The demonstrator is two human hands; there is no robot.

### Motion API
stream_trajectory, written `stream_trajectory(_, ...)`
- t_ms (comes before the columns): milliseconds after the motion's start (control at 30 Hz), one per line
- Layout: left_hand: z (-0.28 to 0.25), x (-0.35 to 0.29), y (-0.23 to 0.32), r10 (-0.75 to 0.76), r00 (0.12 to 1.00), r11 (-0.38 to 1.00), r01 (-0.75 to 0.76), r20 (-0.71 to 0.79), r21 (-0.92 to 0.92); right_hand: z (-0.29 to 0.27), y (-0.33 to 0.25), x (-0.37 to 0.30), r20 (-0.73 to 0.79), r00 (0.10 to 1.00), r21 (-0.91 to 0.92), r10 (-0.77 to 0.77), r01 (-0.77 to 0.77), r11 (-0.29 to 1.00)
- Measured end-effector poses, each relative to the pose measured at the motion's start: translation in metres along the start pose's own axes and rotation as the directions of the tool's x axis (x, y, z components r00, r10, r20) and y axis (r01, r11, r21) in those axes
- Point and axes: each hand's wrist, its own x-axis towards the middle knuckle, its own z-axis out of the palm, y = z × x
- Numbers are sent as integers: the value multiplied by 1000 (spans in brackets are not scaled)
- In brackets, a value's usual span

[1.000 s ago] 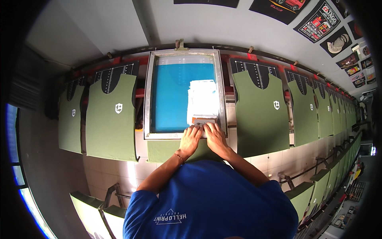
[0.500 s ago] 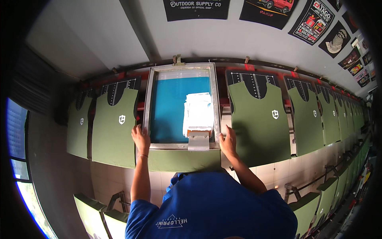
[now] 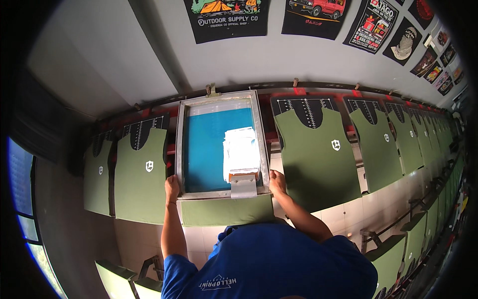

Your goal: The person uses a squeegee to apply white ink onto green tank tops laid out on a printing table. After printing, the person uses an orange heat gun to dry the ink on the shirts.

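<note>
Above a green fabric shirt (image 3: 224, 213), the rectangular silver metal frame (image 3: 209, 196) with blue mesh (image 3: 204, 149) contains white ink (image 3: 239, 149) and a grey metal squeegee (image 3: 243, 189). Your left hand (image 3: 172, 187) and right hand (image 3: 277, 183), earlier on the squeegee, now grip the frame's sides.

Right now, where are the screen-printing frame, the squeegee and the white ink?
Screen-printing frame (image 3: 180, 149): head view, left rail.
Squeegee (image 3: 244, 189): head view, grey handle plate.
White ink (image 3: 241, 154): head view, middle of patch.
</note>
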Motion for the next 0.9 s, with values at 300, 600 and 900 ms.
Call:
stream_trajectory(300,-1,2,-11,-27,997,970,9,-74,-243,7,-11,-10,-95,995,247,-9,32,968)
stream_trajectory(600,14,-58,65,-164,985,894,126,-54,-430,-69,-1,-5,-165,986,283,-2,49,958)
stream_trajectory(900,145,-182,226,-229,968,783,245,102,-572,-267,94,51,-466,866,217,-182,311,925)
